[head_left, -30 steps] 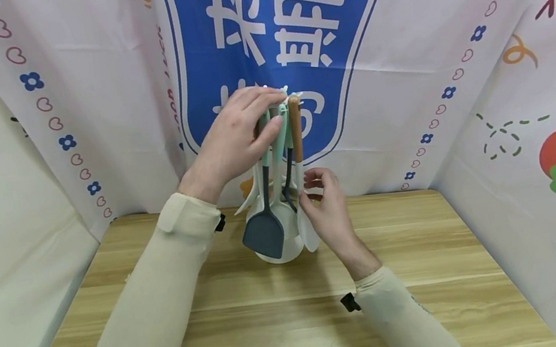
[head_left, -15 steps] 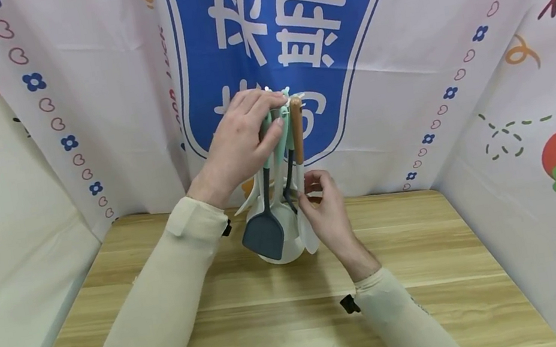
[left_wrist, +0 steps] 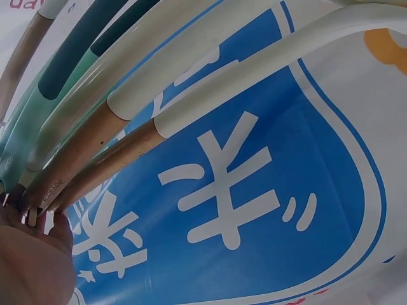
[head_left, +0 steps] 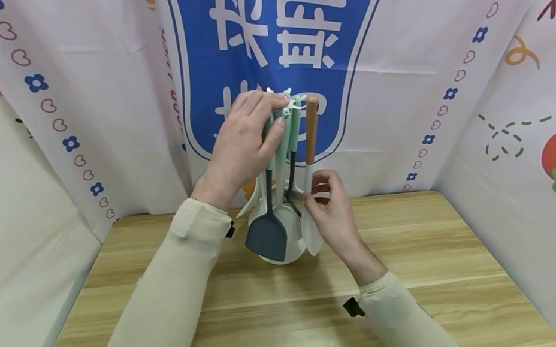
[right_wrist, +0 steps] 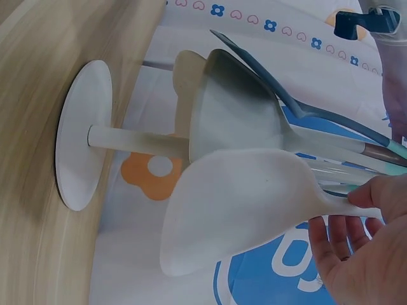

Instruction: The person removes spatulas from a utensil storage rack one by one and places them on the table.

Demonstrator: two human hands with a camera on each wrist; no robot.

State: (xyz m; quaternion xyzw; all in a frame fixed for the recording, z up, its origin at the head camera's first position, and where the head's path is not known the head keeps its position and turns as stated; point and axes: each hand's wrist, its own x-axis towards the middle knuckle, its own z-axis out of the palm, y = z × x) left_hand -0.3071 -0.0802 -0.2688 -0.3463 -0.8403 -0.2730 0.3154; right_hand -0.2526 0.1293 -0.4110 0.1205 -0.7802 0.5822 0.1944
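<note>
A utensil stand with a round white base (head_left: 284, 256) carries several hanging kitchen utensils. My left hand (head_left: 246, 136) grips the top of the stand, fingers over the hooks and thumb in front; in the left wrist view the fingertips lie by the wooden handle ends. My right hand (head_left: 334, 208) pinches the white neck of a white turner (right_wrist: 241, 206), thumb on one side and fingers on the other. The turner's wooden handle (head_left: 312, 130) leans right, its upper end apart from the hooks. A dark grey turner (head_left: 267, 237) hangs at the front left.
Beside it hang a pale ladle-like utensil (head_left: 286, 221) and a black-necked one with a green handle (head_left: 295, 128). The wooden table (head_left: 270, 332) lies beneath. A printed cloth (head_left: 387, 138) stands close behind the stand.
The white turner's handle end has swung right, away from the stand's top, as my right hand shifted slightly right. My left hand stays on the top, moving only slightly.
</note>
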